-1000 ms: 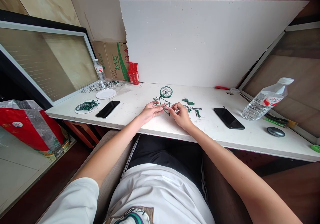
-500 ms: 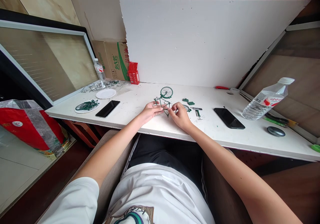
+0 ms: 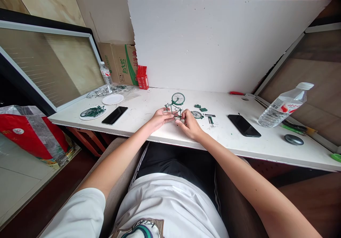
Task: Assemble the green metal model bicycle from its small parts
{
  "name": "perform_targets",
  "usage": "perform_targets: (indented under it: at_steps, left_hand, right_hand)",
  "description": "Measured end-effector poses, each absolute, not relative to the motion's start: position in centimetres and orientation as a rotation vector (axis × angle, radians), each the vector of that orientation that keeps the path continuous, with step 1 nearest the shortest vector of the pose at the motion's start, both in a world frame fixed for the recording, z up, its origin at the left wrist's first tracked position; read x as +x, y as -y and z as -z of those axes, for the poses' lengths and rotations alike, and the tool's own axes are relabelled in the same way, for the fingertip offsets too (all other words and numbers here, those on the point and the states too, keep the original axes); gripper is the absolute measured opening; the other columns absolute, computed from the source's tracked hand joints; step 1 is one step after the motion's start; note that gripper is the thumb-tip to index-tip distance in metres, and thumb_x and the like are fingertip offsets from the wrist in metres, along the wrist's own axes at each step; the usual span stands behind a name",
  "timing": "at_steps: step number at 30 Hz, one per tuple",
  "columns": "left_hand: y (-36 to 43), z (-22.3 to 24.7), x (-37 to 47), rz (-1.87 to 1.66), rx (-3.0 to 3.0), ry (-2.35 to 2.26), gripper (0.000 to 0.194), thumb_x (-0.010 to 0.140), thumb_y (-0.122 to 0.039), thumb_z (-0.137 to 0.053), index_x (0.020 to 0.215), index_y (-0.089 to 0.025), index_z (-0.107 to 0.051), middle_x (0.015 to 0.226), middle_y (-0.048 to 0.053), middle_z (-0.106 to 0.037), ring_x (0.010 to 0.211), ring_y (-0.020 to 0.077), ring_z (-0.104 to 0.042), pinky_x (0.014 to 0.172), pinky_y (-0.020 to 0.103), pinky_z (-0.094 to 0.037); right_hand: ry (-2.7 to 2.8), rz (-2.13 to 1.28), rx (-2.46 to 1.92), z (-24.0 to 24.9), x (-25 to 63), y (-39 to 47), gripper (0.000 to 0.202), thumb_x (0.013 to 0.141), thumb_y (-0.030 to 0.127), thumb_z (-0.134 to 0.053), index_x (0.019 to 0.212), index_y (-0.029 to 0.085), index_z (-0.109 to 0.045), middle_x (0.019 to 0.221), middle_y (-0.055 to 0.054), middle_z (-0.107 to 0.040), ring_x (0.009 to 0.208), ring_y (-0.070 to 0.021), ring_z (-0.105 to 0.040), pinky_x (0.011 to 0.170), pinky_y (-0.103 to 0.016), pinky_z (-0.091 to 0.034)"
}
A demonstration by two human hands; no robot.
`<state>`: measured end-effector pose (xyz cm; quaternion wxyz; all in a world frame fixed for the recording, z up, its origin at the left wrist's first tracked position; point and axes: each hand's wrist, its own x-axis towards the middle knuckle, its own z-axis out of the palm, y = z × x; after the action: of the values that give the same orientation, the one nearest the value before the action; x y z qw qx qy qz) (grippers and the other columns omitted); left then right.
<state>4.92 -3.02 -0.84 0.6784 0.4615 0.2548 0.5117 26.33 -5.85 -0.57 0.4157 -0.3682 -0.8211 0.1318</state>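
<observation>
Between both hands is a small green model bicycle [image 3: 178, 99], its one spoked wheel pointing away from me and its thin frame partly hidden by fingers. My left hand [image 3: 161, 119] is closed on the frame from the left. From the right, my right hand [image 3: 190, 124] pinches the frame's near end with thumb and fingers. Just past the right hand, a loose green wheel [image 3: 197, 115] lies on the white table [image 3: 170, 135]. Small flat green pieces [image 3: 203, 109] and a narrow green part [image 3: 211, 121] lie nearby.
At left are a plate of green parts [image 3: 92, 112], a white plate [image 3: 113, 99], a phone [image 3: 114, 115] and a small bottle [image 3: 106, 75]. At right stand another phone [image 3: 244, 125], a large water bottle [image 3: 285, 106] and a grey mouse [image 3: 294, 139]. A white board [image 3: 223, 43] rises behind.
My right hand has shifted slightly and its fingers now reach further onto the bicycle frame, uncovering more of the loose wheel. The bicycle has moved very slightly right; my left hand stays put.
</observation>
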Motion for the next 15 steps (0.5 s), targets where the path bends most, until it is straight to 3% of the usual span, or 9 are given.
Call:
perform_targets:
  at_steps: [5,11,15]
  left_hand:
    - [2.76,1.09,4.92,-1.149,1.027,-0.569,0.045,0.077,-0.009,-0.088,0.108,-0.017,-0.057,0.119,0.017,-0.079,0.116,0.0263,-0.076,0.121,0.052,-0.044]
    - [2.77,1.01,4.97,-1.152,1.027,-0.576,0.046,0.077,-0.009,-0.088,0.109,-0.018,-0.055,0.118,0.016,-0.08,0.112,0.0249,-0.077,0.12,0.051,-0.046]
    - [2.92,0.85,5.0,-1.161,1.023,-0.58,0.047,0.076,-0.008,-0.088,0.109,-0.017,-0.055,0.115,0.016,-0.08,0.113,0.0254,-0.077,0.119,0.051,-0.047]
  right_hand:
    - [2.14,-0.257,-0.911,0.4,25.97,5.85,0.045,0.112,0.056,-0.026,0.087,0.026,-0.048,0.088,-0.009,-0.059,0.09,-0.0287,-0.051,0.087,-0.048,-0.046]
    - [2.046,-0.309,-0.965,0.62,26.17,5.69,0.046,0.111,0.059,-0.028,0.088,0.026,-0.05,0.086,-0.007,-0.061,0.084,-0.027,-0.055,0.08,-0.043,-0.045]
    - [1.99,-0.426,-1.025,0.7,26.3,5.95,0.039,0.107,0.063,-0.044,0.113,0.026,-0.052,0.091,-0.005,-0.067,0.073,-0.0236,-0.058,0.071,-0.038,-0.045]
